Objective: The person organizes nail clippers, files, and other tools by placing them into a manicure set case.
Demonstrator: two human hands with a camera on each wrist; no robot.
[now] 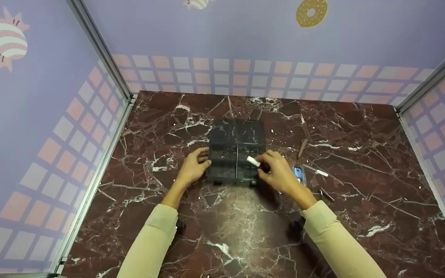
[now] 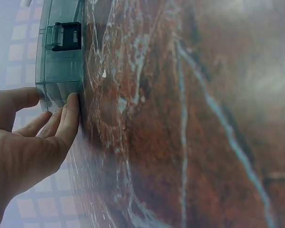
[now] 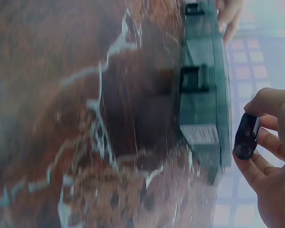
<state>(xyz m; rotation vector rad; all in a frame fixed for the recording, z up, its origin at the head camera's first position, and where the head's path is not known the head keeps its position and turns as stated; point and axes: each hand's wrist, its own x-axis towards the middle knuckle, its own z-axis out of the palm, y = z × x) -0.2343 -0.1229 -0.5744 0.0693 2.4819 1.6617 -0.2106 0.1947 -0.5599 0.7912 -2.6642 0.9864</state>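
Dark, see-through plastic box (image 1: 224,154) near the middle of the marbled surface (image 1: 245,224), slightly toward its left edge and set in from the back edge; two latches (image 3: 194,79) on the side away from that back edge. Left hand (image 1: 195,166) at the left end of the box, thumb touching the rim of the lid (image 1: 222,133), fingers lying along the end wall; grip loosely apart. Right hand (image 1: 278,172) raised at the opposite end, grip clamped on a small black-and-white item (image 1: 253,161), black part between thumb and fingertips, white end pointing toward the surface's back left corner. Item just above the lid, over its right half; exact kind impossible to tell. Toward the right edge: brown strip (image 1: 302,148) nearest to the back edge, blue thing (image 1: 298,173) just beside the right hand, slanting white-handled tool (image 1: 321,173), small metal piece (image 1: 326,194) farthest from the back edge. Pale specks (image 1: 272,131) scattered behind. Purple walls (image 1: 245,38) along the left, back and right edges.
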